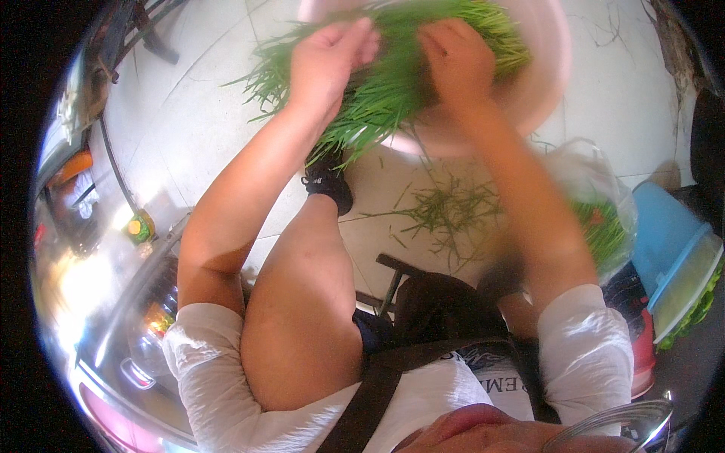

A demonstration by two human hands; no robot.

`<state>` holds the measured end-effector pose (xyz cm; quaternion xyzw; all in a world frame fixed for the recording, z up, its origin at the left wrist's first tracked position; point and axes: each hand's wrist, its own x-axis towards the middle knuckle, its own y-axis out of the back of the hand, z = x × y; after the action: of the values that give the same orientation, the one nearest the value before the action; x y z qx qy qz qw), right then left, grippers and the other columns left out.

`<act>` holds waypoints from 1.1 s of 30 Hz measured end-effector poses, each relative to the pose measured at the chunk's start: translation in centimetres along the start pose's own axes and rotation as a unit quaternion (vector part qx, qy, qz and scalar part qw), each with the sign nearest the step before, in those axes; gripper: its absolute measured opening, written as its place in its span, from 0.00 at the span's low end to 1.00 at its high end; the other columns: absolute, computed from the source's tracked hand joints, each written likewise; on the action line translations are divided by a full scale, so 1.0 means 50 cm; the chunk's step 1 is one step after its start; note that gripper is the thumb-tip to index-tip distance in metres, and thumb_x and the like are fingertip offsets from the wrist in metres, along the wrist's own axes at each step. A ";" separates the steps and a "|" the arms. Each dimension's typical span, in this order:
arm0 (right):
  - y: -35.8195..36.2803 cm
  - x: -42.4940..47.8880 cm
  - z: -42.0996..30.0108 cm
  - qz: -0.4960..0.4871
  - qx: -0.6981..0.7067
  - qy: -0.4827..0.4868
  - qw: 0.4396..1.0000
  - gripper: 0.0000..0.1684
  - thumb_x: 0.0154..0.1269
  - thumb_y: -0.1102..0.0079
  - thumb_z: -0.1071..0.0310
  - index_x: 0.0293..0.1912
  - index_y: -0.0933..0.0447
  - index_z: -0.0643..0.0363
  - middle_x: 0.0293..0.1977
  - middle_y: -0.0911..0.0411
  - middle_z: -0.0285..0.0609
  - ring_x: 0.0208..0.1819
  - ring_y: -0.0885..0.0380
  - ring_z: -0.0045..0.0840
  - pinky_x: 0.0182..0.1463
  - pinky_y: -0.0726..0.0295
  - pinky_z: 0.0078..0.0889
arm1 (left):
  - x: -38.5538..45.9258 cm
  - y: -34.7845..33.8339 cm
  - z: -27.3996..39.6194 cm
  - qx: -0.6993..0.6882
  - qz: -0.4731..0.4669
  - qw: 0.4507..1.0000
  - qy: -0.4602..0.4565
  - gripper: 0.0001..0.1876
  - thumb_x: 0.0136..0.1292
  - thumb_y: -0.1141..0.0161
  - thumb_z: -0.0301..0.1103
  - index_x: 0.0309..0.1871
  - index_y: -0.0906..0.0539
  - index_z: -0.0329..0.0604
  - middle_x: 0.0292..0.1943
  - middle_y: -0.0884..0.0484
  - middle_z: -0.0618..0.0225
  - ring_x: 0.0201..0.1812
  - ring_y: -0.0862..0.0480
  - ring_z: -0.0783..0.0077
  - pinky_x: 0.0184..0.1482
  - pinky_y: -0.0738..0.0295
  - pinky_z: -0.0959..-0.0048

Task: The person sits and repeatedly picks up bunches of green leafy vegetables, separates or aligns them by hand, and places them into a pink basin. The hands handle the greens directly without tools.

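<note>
A thick heap of long, flat green leaves (391, 90), resembling garlic chives, lies across a pale pink plastic basin (552, 85) and spills over its left rim. My left hand (334, 56) is above the leaves, thumb against curled fingers; whether a leaf is pinched there cannot be made out. To its right, my right hand (459, 59) is blurred, its bent fingers closed on the leaves over the basin. The paler stem ends (512, 48) point right, inside the basin.
Loose trimmings (453, 209) litter the tiled floor below the basin. A clear plastic bag (614, 226) of greens and a blue plastic container (668, 238) stand at right. My black shoe (334, 189) rests near the basin. A clear bottle (150, 340) lies at left.
</note>
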<state>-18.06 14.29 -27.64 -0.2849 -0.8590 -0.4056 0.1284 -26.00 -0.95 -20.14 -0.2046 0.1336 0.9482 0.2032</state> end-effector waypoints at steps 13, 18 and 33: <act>0.138 0.044 0.133 0.124 0.367 -0.391 0.835 0.11 0.67 0.48 0.66 0.36 0.24 0.66 0.30 0.20 0.42 0.33 0.21 0.24 0.40 0.23 0.25 | -0.083 -0.019 -0.043 0.538 -0.082 0.762 -0.350 0.39 0.53 0.34 0.40 0.66 0.38 0.34 0.69 0.47 0.46 0.71 0.47 0.47 0.69 0.47 0.52; 0.200 0.072 0.142 0.001 0.105 -0.343 0.933 0.11 0.65 0.45 0.66 0.39 0.22 0.65 0.32 0.19 0.38 0.36 0.21 0.21 0.44 0.23 0.22 | -0.098 -0.018 -0.109 0.593 -0.188 0.732 -0.279 0.39 0.60 0.43 0.52 0.68 0.39 0.37 0.71 0.48 0.51 0.73 0.53 0.48 0.72 0.57 0.53; 0.148 0.047 0.071 -0.057 0.228 -0.302 0.924 0.11 0.59 0.39 0.67 0.41 0.19 0.61 0.32 0.16 0.39 0.35 0.19 0.19 0.42 0.24 0.20 | -0.112 -0.027 -0.086 0.575 -0.181 0.725 -0.333 0.35 0.55 0.37 0.47 0.61 0.30 0.33 0.68 0.42 0.48 0.69 0.44 0.44 0.67 0.49 0.44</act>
<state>-15.51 21.71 -24.23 -0.3074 -0.9411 -0.1002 -0.0989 -19.31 -3.07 -21.68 0.2601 0.5378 0.6420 0.4807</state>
